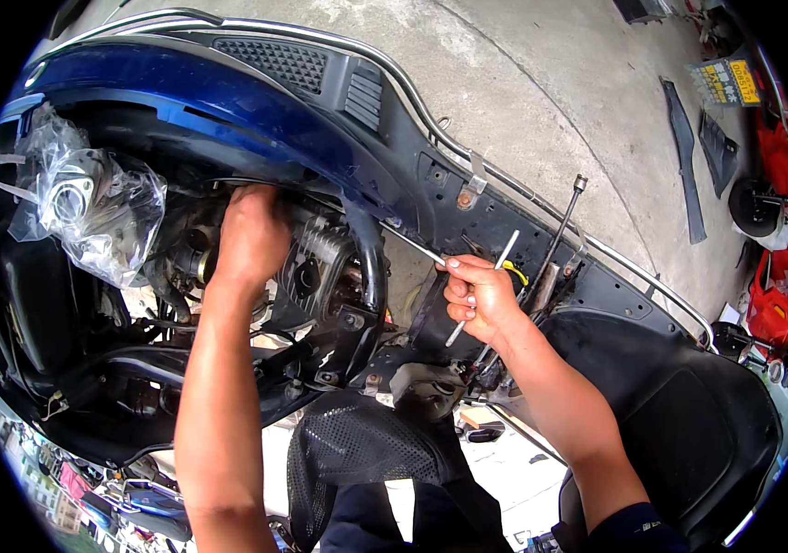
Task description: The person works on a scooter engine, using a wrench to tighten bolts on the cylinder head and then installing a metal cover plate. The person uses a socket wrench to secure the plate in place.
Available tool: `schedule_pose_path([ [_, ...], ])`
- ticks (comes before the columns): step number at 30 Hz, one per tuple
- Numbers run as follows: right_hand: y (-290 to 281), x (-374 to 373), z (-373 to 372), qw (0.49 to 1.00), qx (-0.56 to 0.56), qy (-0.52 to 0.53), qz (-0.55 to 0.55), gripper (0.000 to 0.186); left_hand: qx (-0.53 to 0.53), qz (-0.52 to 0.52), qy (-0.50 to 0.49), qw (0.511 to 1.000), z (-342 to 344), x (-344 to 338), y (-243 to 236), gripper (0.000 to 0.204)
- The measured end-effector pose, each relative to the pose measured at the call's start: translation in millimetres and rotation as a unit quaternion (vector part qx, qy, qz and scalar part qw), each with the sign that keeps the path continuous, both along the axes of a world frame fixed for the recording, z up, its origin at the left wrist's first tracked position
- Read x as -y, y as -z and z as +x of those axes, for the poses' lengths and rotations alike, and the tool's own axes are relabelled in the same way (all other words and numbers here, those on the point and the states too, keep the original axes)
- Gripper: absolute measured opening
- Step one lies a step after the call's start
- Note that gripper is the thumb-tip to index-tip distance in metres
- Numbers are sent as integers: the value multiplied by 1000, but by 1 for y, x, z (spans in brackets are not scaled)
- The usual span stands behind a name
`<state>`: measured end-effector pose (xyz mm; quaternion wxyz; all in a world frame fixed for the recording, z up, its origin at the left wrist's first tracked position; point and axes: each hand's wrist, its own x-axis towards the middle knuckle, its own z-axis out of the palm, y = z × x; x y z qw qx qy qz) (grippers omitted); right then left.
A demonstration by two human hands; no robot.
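Observation:
My right hand is closed around the crossbar of a metal T-handle wrench. The wrench's thin shaft runs left, beneath the edge of a blue body panel, toward a finned engine part; its far tip is hidden. My left hand reaches in under that panel, beside the fins, fingers pointing down and out of sight. Whether it grips anything does not show. Left of it, a clear plastic bag wraps a grey metal part with a round bore.
Another long socket tool lies across the vehicle's dark side frame, near a yellow item. A metal rail edges the frame. Lower right is a black seat. Dark trim strips lie on the concrete floor.

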<state>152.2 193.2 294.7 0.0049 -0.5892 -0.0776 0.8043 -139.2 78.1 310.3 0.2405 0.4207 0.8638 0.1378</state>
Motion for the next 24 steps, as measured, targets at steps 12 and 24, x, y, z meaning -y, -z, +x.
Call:
schedule_pose_path([
  [12,-7,-4,-3,997,26,-62,39,11,363,176,-100,910,183,24,-117,9],
  [24,-2,-2,8,908,56,-299,288,19,609,171,-455,626,261,23,39,49],
])
